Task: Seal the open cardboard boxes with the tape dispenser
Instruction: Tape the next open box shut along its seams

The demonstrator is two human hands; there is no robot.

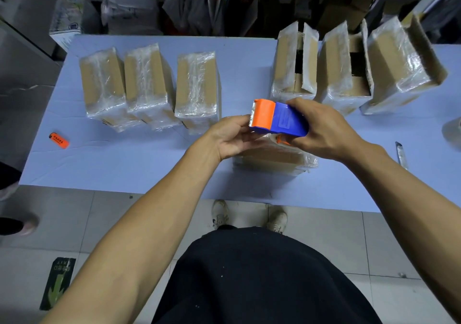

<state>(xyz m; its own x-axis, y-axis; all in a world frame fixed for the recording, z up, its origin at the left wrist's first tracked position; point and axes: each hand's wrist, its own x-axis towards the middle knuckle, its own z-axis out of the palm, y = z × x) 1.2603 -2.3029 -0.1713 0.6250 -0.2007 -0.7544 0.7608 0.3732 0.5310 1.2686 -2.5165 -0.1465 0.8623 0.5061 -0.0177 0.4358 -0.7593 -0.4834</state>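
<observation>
Both hands [272, 134] and tape dispenser [279, 119] half-hide a box [274, 161].

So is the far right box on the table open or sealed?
Open: the far right box has a flap standing up.

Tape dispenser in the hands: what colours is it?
Blue body with an orange front guard by the serrated blade; the tape dispenser shows best, and only, in the head view.
</observation>
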